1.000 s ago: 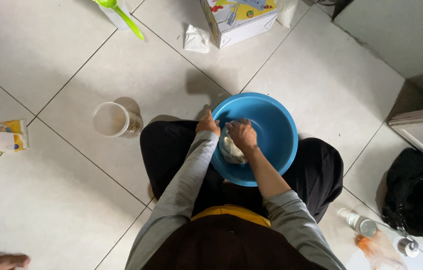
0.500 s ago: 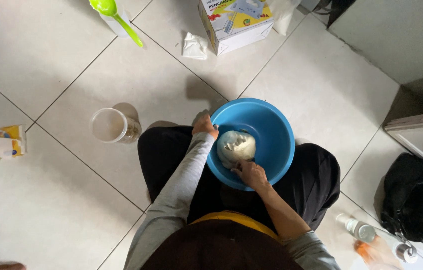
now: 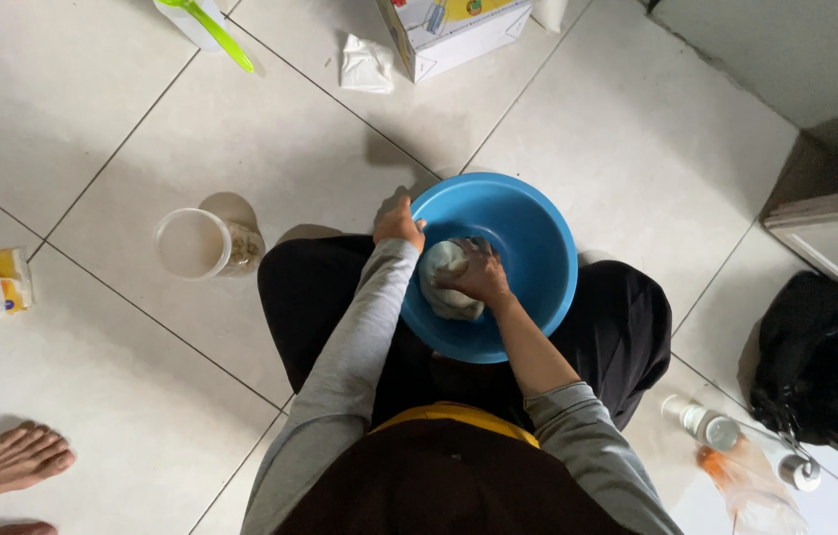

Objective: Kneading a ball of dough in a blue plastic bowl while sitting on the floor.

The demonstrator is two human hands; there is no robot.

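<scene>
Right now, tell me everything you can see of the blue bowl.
The blue bowl is round, smooth and looks like plastic, a deep basin with a plain rim. It sits upright on the seated person's lap, partly over the tiled floor. The left hand grips its rim on the near-left side. Inside, the right hand presses on a pale lump of dough lying against the left inner wall. The rest of the inside looks bare.

Pale square floor tiles (image 3: 72, 109) with dark grout lines run diagonally — a grey wall (image 3: 785, 50) stands at upper right, a cabinet corner (image 3: 835, 228) below it.
</scene>
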